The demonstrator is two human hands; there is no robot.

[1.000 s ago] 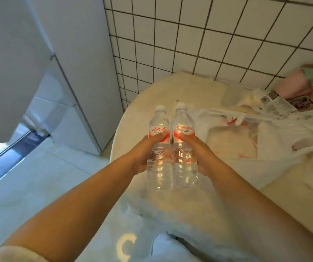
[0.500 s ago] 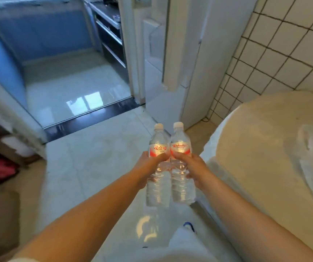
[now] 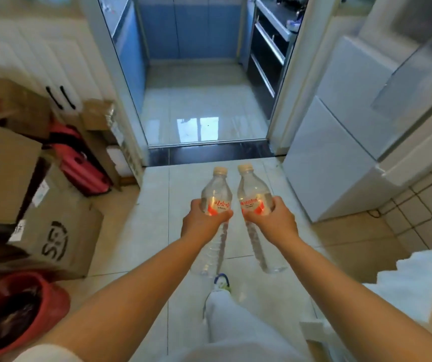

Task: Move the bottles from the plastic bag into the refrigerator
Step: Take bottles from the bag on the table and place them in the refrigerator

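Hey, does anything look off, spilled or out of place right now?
Nothing spilled or damaged. Left hand and right hand each grip a capped water bottle, tilted forward. The fridge on the right looks closed. Cardboard boxes crowd the floor at left, but the path ahead is free.

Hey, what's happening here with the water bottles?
A person is carrying two clear plastic water bottles with red labels, one in each hand. The left hand grips the left bottle around its label, and the right hand grips the right bottle the same way. Both bottles are held above the pale tiled floor, a small gap between them. The white refrigerator stands ahead on the right with its doors closed, so neither bottle is inside yet. No plastic bag is visible in this view.
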